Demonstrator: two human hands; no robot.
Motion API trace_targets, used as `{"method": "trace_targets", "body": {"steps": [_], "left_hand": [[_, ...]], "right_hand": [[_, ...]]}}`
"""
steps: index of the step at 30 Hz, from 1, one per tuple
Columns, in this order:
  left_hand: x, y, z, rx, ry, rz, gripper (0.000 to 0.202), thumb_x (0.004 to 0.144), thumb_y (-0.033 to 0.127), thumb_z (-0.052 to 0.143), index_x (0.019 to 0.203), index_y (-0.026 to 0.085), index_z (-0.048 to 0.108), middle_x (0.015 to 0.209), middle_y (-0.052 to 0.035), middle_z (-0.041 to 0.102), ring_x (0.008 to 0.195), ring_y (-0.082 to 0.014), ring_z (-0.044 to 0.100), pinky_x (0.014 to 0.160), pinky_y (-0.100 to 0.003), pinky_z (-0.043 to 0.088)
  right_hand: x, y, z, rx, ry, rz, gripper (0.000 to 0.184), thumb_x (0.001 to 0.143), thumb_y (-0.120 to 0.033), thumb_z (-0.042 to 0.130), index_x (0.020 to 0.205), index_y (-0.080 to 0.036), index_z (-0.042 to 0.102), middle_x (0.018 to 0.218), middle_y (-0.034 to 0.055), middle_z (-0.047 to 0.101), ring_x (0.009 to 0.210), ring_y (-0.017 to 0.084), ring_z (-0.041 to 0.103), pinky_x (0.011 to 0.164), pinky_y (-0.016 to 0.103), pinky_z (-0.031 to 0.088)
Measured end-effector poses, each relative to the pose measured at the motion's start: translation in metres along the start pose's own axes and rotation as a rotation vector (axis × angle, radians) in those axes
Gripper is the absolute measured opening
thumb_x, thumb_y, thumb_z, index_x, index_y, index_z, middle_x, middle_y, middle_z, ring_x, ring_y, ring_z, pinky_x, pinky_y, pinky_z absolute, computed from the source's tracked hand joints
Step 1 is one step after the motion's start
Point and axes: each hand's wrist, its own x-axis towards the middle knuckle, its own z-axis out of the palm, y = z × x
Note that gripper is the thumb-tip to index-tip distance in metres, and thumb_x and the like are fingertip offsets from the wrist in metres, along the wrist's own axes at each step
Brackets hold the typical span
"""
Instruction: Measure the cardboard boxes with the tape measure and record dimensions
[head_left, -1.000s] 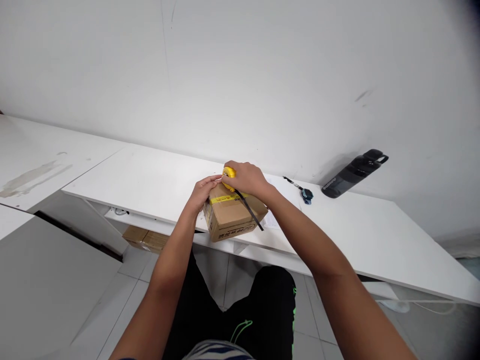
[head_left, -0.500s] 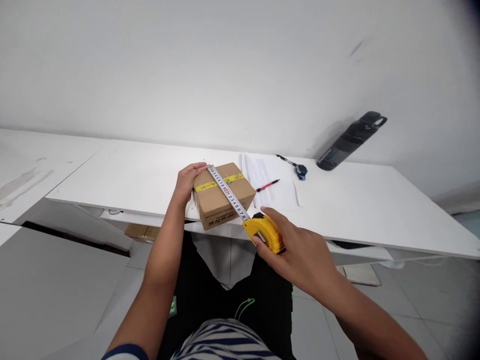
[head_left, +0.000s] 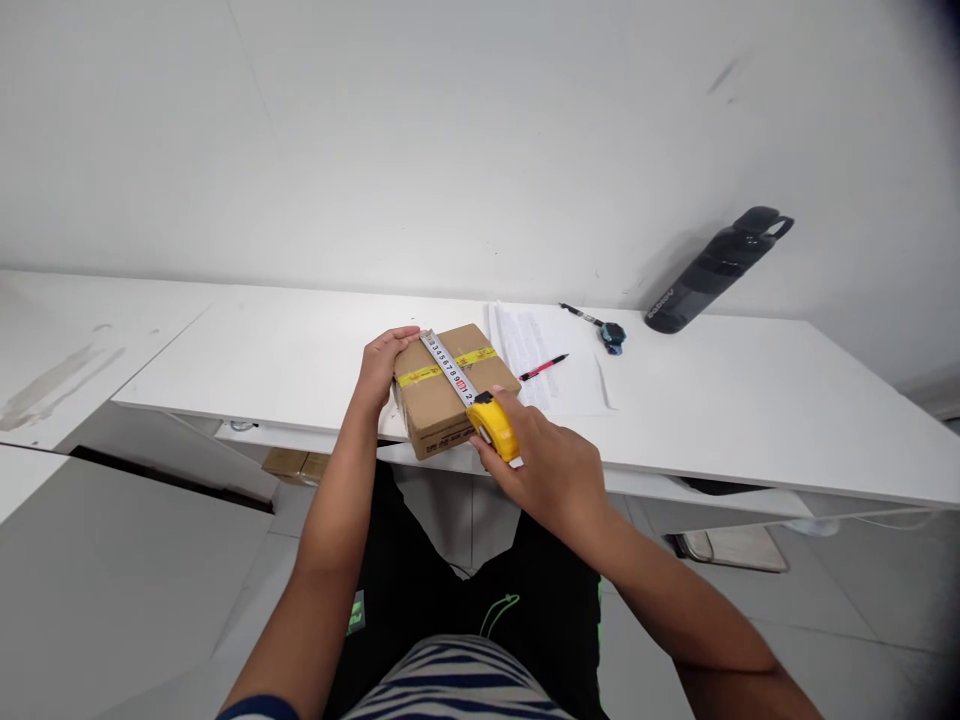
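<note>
A brown cardboard box [head_left: 439, 405] with yellow tape across its top rests at the table's front edge. My left hand [head_left: 379, 370] is closed on the box's left side, its fingertips at the far edge beside the end of the metal blade. That numbered blade lies across the top of the box. It comes out of a yellow tape measure [head_left: 495, 428], whose case my right hand [head_left: 551, 460] grips at the box's near right corner. My right thumb and forefinger are on either side of the case.
Behind the box, printed paper sheets [head_left: 581, 385] lie on the white table [head_left: 712, 400], with a red and black pen [head_left: 544, 367] on them. Near the wall are a small dark blue object with a strap [head_left: 612, 335] and a black bottle [head_left: 705, 280].
My right hand has moved up and left with the tape measure, from off the box's corner to against it. Less blade shows now. My left hand stays at the box.
</note>
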Motion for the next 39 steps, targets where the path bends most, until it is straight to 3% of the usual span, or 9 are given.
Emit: {"method": "trace_targets", "body": {"steps": [7, 12, 17, 21, 25, 27, 31, 36, 39], "left_hand": [[0.000, -0.002, 0.000, -0.025, 0.006, -0.010, 0.028, 0.069, 0.030, 0.068, 0.093, 0.017, 0.075, 0.103, -0.0070, 0.075, 0.098, -0.0231, 0.067, 0.090, -0.036, 0.050], [-0.003, -0.005, -0.003, -0.057, 0.007, 0.024, 0.029, 0.071, 0.032, 0.068, 0.095, 0.017, 0.074, 0.105, -0.0080, 0.075, 0.100, -0.0240, 0.067, 0.091, -0.037, 0.050], [-0.005, -0.005, -0.004, -0.064, 0.011, 0.030, 0.028, 0.071, 0.031, 0.068, 0.095, 0.017, 0.074, 0.105, -0.0079, 0.075, 0.101, -0.0235, 0.066, 0.092, -0.036, 0.048], [-0.005, -0.007, -0.003, -0.096, 0.016, 0.040, 0.025, 0.071, 0.029, 0.066, 0.092, 0.017, 0.072, 0.102, -0.0076, 0.075, 0.100, -0.0231, 0.067, 0.092, -0.036, 0.049], [-0.012, -0.008, -0.012, -0.174, 0.059, 0.080, 0.017, 0.072, 0.029, 0.065, 0.084, 0.018, 0.068, 0.096, -0.0075, 0.076, 0.099, -0.0250, 0.069, 0.092, -0.039, 0.049], [-0.019, -0.008, -0.020, -0.223, 0.100, 0.095, 0.014, 0.071, 0.028, 0.065, 0.081, 0.018, 0.065, 0.094, -0.0071, 0.076, 0.097, -0.0255, 0.070, 0.091, -0.039, 0.050], [-0.036, -0.012, -0.034, -0.315, 0.213, 0.164, 0.016, 0.073, 0.031, 0.067, 0.084, 0.021, 0.059, 0.099, -0.0056, 0.075, 0.097, -0.0231, 0.069, 0.087, -0.035, 0.052], [-0.049, -0.023, -0.037, -0.321, 0.151, 0.105, 0.035, 0.077, 0.044, 0.067, 0.104, 0.024, 0.059, 0.105, -0.0049, 0.071, 0.089, -0.0209, 0.068, 0.077, -0.032, 0.054], [-0.041, -0.026, -0.052, -0.224, 0.089, 0.030, 0.053, 0.080, 0.056, 0.063, 0.122, 0.025, 0.053, 0.112, -0.0085, 0.068, 0.092, -0.0222, 0.067, 0.078, -0.035, 0.053]], "right_hand": [[-0.001, -0.002, 0.006, -0.046, 0.134, -0.041, 0.053, 0.090, -0.053, 0.051, 0.134, -0.022, 0.054, 0.091, 0.0054, 0.075, 0.056, 0.021, 0.064, 0.047, 0.029, 0.030], [0.002, 0.009, 0.009, 0.038, 0.233, -0.017, 0.052, 0.090, -0.051, 0.051, 0.132, -0.021, 0.057, 0.095, 0.0068, 0.076, 0.060, 0.021, 0.067, 0.050, 0.029, 0.037], [0.018, 0.031, 0.011, 0.369, 0.289, 0.124, 0.056, 0.085, -0.054, 0.058, 0.133, -0.025, 0.055, 0.118, 0.0083, 0.070, 0.074, 0.021, 0.068, 0.059, 0.031, 0.050], [0.025, 0.039, 0.023, 0.670, 0.321, 0.209, 0.055, 0.082, -0.054, 0.063, 0.129, -0.025, 0.056, 0.118, 0.0090, 0.067, 0.084, 0.022, 0.066, 0.066, 0.034, 0.054], [0.029, 0.047, 0.037, 0.861, 0.600, 0.300, 0.058, 0.078, -0.052, 0.069, 0.127, -0.024, 0.053, 0.125, 0.0112, 0.059, 0.105, 0.025, 0.063, 0.086, 0.040, 0.054], [0.035, 0.052, 0.041, 0.992, 0.702, 0.381, 0.063, 0.078, -0.052, 0.069, 0.130, -0.025, 0.046, 0.125, 0.0114, 0.058, 0.106, 0.025, 0.064, 0.085, 0.041, 0.055], [0.057, 0.047, 0.053, 1.392, 0.547, 0.484, 0.058, 0.080, -0.056, 0.066, 0.125, -0.026, 0.044, 0.108, 0.0052, 0.062, 0.083, 0.019, 0.070, 0.068, 0.034, 0.057], [0.082, 0.011, 0.073, 1.597, 0.519, 0.385, 0.049, 0.079, -0.055, 0.067, 0.114, -0.024, 0.051, 0.109, 0.0029, 0.065, 0.097, 0.017, 0.067, 0.087, 0.035, 0.054], [0.081, -0.002, 0.068, 1.601, 0.437, 0.346, 0.044, 0.081, -0.051, 0.067, 0.114, -0.025, 0.054, 0.111, 0.0026, 0.066, 0.100, 0.017, 0.065, 0.094, 0.036, 0.051]]}}
